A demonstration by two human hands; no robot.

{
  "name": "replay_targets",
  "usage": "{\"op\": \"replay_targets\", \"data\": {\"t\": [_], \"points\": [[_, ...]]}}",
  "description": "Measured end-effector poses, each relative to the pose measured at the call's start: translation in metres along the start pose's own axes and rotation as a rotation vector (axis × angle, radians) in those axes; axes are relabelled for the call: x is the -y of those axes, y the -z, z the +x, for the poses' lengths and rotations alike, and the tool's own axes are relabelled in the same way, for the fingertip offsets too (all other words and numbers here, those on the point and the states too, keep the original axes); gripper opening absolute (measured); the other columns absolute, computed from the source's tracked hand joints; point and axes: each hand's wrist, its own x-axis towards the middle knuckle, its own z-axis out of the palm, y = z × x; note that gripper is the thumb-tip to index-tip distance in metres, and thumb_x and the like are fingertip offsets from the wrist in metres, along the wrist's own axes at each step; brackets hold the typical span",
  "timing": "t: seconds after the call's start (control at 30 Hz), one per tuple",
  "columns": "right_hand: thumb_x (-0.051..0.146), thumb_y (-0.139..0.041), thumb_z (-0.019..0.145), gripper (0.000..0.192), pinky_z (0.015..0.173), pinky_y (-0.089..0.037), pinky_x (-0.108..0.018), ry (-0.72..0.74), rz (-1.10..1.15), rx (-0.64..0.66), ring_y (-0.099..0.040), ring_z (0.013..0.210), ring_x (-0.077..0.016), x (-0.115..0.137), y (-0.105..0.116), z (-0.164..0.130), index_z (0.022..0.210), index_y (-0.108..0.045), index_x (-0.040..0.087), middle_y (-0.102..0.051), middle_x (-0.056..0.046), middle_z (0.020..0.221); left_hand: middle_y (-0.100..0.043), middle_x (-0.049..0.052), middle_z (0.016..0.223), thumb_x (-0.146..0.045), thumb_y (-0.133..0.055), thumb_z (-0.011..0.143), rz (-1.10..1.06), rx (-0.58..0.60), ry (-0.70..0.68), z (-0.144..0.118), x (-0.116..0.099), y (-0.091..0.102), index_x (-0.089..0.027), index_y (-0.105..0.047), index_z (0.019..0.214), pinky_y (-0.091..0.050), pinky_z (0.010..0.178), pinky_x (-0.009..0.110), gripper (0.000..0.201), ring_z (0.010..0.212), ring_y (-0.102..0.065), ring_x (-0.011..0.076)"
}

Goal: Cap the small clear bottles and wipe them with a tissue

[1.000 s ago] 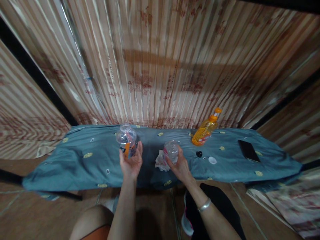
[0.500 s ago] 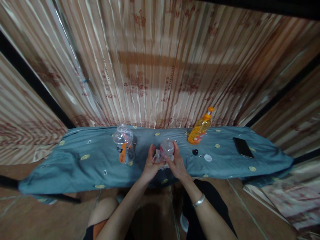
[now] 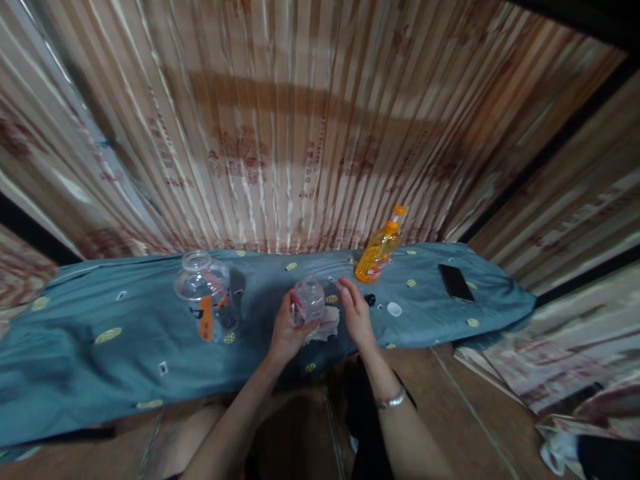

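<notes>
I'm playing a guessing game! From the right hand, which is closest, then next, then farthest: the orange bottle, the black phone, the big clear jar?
Measured from the right hand in the head view:
1. Orange bottle, just beyond the hand, slightly to its right.
2. Phone, farther right on the cloth.
3. Jar, far left, past the left hand.

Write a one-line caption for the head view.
Left hand grips a small clear bottle over a crumpled tissue; right hand open beside it, on a blue cloth.

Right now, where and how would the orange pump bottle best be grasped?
Around the orange pump bottle's broad body, below the narrow pump neck, from the near side: it stands at the cloth's far edge, with the right hand closest.
</notes>
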Motion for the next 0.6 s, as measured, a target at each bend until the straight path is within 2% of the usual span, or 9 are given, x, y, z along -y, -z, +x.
{"op": "replay_targets", "data": {"t": [0.07, 0.13, 0.23, 0.3, 0.43, 0.5, 0.6], "points": [[0.057, -0.051, 0.089, 0.055, 0.104, -0.046, -0.044, 0.053, -0.042, -0.095, -0.06, 0.121, -0.0256, -0.001, 0.023, 0.01, 0.128, -0.054, 0.018, -0.063, -0.014, 0.13, -0.062, 0.006, 0.116, -0.026, -0.084, 0.052, 0.038, -0.029, -0.003, -0.002, 0.0, 0.002, -0.021, -0.052, 0.116, -0.039, 0.104, 0.045, 0.072, 0.112, -0.058, 0.0274], [0.05, -0.05, 0.091, 0.051, 0.103, -0.047, -0.044, 0.108, -0.189, -0.139, -0.061, 0.119, -0.0252, -0.002, 0.049, 0.019, 0.129, -0.052, 0.017, -0.063, -0.015, 0.129, -0.061, 0.006, 0.115, -0.027, -0.086, 0.05, 0.056, -0.059, -0.002, -0.003, 0.0, 0.004, -0.022, -0.051, 0.116, -0.039, 0.103, 0.045, 0.074, 0.11, -0.058, 0.0276], [0.037, -0.047, 0.093, 0.048, 0.1, -0.05, -0.044, 0.096, -0.674, -0.01, -0.06, 0.121, -0.0263, -0.007, 0.083, 0.03, 0.136, -0.047, 0.016, -0.061, -0.017, 0.132, -0.059, 0.005, 0.116, -0.028, -0.088, 0.048, 0.055, -0.1, -0.009, -0.002, -0.003, 0.003, -0.023, -0.053, 0.115, -0.039, 0.103, 0.046, 0.075, 0.111, -0.057, 0.0283], [0.025, -0.051, 0.089, 0.047, 0.099, -0.049, -0.044, 0.063, -0.91, 0.109, -0.061, 0.119, -0.0276, -0.012, 0.096, 0.037, 0.135, -0.049, 0.016, -0.063, -0.016, 0.13, -0.059, 0.004, 0.11, -0.026, -0.089, 0.045, 0.044, -0.126, -0.015, 0.0, -0.007, 0.002, -0.024, -0.057, 0.107, -0.039, 0.102, 0.045, 0.07, 0.108, -0.056, 0.0289], [0.007, -0.058, 0.075, 0.047, 0.095, -0.05, -0.037, 0.027, -1.026, 0.255, -0.067, 0.11, -0.0267, -0.019, 0.099, 0.047, 0.122, -0.061, 0.016, -0.069, -0.015, 0.121, -0.058, 0.002, 0.096, -0.023, -0.09, 0.041, 0.014, -0.16, -0.008, 0.001, -0.012, -0.001, -0.025, -0.062, 0.092, -0.041, 0.097, 0.041, 0.059, 0.099, -0.057, 0.0277], [0.002, -0.059, 0.071, 0.046, 0.091, -0.051, -0.033, 0.015, -1.055, 0.308, -0.068, 0.105, -0.0253, -0.02, 0.095, 0.052, 0.114, -0.065, 0.017, -0.071, -0.013, 0.116, -0.06, 0.002, 0.095, -0.023, -0.09, 0.042, 0.011, -0.148, 0.004, 0.001, -0.013, -0.002, -0.025, -0.062, 0.094, -0.042, 0.095, 0.04, 0.059, 0.096, -0.058, 0.0272], [0.0, -0.061, 0.069, 0.034, 0.084, -0.052, -0.031, -0.006, -1.075, 0.361, -0.071, 0.094, -0.025, -0.016, 0.089, 0.057, 0.096, -0.07, 0.017, -0.076, -0.011, 0.095, -0.065, 0.002, 0.094, -0.025, -0.09, 0.044, 0.025, -0.107, 0.037, 0.001, -0.012, -0.001, -0.025, -0.06, 0.101, -0.044, 0.092, 0.041, 0.064, 0.093, -0.061, 0.028]]}}
